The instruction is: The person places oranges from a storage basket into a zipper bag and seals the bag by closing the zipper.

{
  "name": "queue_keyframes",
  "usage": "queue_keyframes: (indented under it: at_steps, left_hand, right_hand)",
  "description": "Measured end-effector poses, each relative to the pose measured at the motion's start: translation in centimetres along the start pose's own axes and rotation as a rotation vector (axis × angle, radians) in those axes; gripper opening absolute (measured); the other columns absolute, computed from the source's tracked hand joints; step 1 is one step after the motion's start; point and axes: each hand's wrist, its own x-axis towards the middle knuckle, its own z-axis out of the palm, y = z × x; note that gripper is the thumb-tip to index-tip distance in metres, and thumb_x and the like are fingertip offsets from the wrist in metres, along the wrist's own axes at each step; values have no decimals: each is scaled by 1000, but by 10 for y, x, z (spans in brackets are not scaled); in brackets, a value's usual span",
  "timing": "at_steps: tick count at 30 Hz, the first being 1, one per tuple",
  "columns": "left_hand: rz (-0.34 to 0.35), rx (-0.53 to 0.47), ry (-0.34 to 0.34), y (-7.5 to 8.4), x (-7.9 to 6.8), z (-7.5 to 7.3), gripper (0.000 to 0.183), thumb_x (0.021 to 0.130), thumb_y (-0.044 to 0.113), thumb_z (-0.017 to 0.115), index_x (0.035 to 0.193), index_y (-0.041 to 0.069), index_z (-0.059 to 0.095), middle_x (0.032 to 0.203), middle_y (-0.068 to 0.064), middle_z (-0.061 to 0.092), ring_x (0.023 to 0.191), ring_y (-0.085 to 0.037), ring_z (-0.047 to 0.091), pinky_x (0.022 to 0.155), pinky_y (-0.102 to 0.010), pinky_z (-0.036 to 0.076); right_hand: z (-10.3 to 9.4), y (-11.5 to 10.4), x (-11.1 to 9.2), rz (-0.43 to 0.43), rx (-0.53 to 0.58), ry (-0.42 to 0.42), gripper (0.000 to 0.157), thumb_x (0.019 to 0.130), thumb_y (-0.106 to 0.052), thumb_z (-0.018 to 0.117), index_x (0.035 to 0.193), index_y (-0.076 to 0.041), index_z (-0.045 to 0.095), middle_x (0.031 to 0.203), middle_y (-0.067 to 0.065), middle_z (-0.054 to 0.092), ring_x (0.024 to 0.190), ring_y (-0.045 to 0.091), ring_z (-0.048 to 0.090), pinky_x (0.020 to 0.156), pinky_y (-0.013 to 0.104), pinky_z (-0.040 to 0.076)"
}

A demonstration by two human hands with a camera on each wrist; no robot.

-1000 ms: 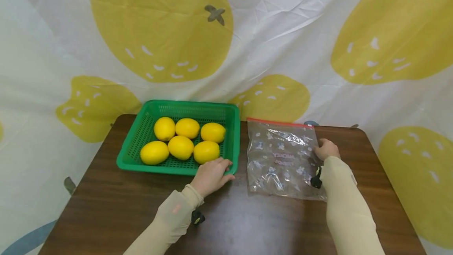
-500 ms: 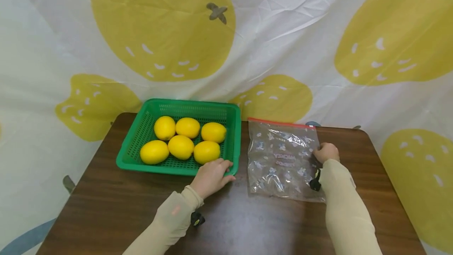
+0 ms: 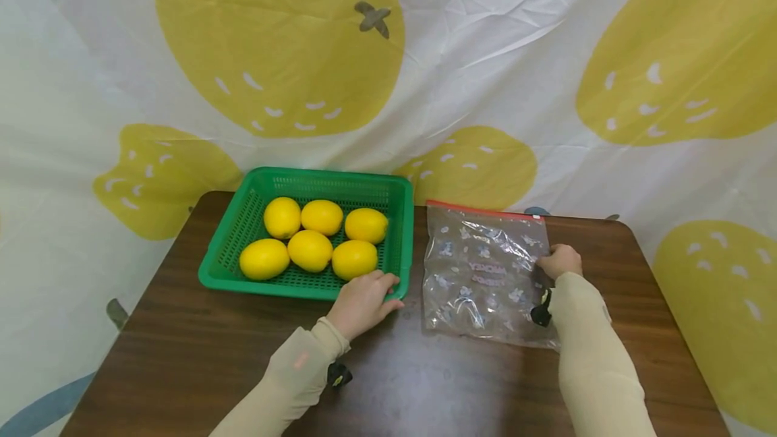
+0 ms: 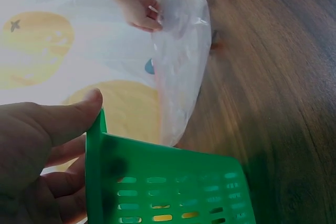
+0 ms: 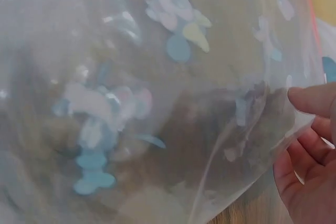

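At the front right corner of the green plastic basket (image 3: pixel 210 276), my left hand (image 3: pixel 363 303) grips the rim, with the thumb (image 4: pixel 79 115) on one side and the fingers on the other. Several yellow lemons (image 3: pixel 310 251) lie inside the basket in two rows. To the right, a clear zip bag (image 3: pixel 461 288) with a red top strip and printed figures lies on the table. Its right edge is pinched by my right hand (image 3: pixel 561 261), the thumb (image 5: pixel 312 98) over the plastic and the fingers curled beneath. In the right wrist view the bag's side is slightly raised.
Both things rest on a dark brown wooden table (image 3: pixel 425 390) with rounded far corners. A white cloth (image 3: pixel 461 66) printed with large yellow fruit hangs close behind the table and along its sides. Basket and bag stand near the far edge, a narrow gap between them.
Both hands keep their places on the basket and the bag. The bag's right edge and lower part have shifted very slightly; the head view has drifted a little.
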Motion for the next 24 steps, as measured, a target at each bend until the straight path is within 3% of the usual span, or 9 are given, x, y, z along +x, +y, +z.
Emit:
queue_keyframes:
  at_steps: [8, 16, 21, 24]
  left_hand:
    - [5, 1, 18, 0, 0, -1, 35, 77, 31, 70, 101, 6, 65, 80, -2, 62, 66, -12, 59, 55, -22, 48]
    - [6, -5, 19, 1, -1, -2, 35, 77, 30, 71, 101, 6, 65, 80, -2, 62, 66, -13, 59, 55, -22, 49]
    - [9, 0, 14, 1, 0, -1, 36, 77, 32, 70, 101, 6, 64, 80, -2, 62, 66, -13, 59, 55, -22, 48]
    - [4, 1, 7, 1, 0, -1, 36, 77, 32, 70, 101, 6, 65, 80, -2, 62, 66, -13, 59, 55, -22, 48]
  right_hand:
    - [-3, 4, 0, 88, 142, -70, 56, 76, -19, 58, 118, 17, 45, 114, 34, 50, 96, 41, 53, 75, 44, 48]
    - [-4, 9, 1, 107, 229, -68, 49, 85, -23, 50, 120, 12, 48, 116, 30, 50, 95, 34, 53, 68, 36, 49]
    - [-5, 11, 0, 80, 265, -9, 46, 85, -21, 50, 115, 14, 50, 101, 27, 58, 77, 22, 58, 61, 27, 47]
    - [-6, 10, -1, 74, 315, 21, 44, 84, -17, 51, 113, 16, 50, 83, 18, 63, 62, 9, 56, 56, 22, 46]
